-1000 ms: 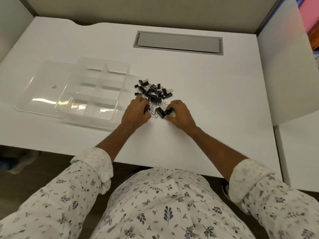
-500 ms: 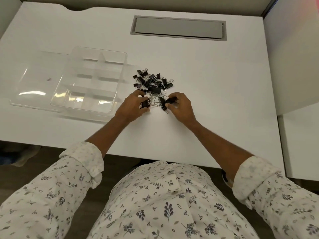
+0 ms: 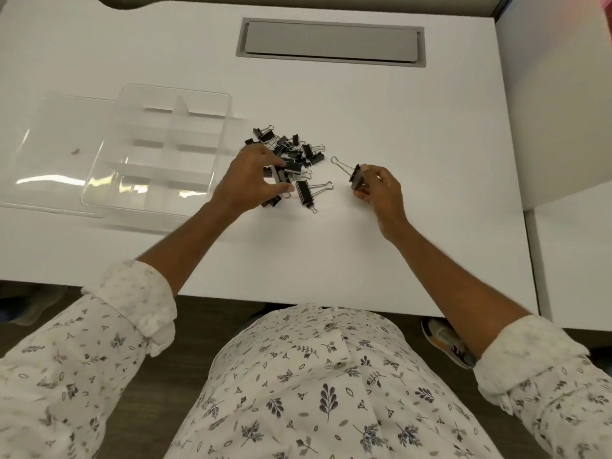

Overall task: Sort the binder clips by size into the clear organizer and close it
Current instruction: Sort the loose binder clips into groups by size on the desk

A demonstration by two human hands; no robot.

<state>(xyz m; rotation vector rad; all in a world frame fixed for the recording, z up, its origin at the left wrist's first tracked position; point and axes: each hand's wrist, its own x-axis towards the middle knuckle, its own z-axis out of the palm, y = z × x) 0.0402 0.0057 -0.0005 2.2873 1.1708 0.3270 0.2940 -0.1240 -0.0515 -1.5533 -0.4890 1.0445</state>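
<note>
A pile of black binder clips (image 3: 291,149) with wire handles lies on the white desk, right of the clear organizer (image 3: 162,150). The organizer's divided tray stands open, its lid (image 3: 53,150) folded flat to the left. My left hand (image 3: 255,178) is at the near-left side of the pile, fingers pinched on a large black clip (image 3: 280,173). My right hand (image 3: 377,187) holds another large clip (image 3: 356,178) lifted right of the pile, its wire handle pointing up-left. One large clip (image 3: 304,192) lies alone on the desk between my hands.
A grey cable hatch (image 3: 331,41) is set into the desk at the back. A white partition panel (image 3: 556,94) stands along the right side. The desk's front edge (image 3: 298,301) runs just above my lap.
My right hand has pulled a large clip out of the pile and moved right with it. My left hand has closed on a clip at the pile's near-left side.
</note>
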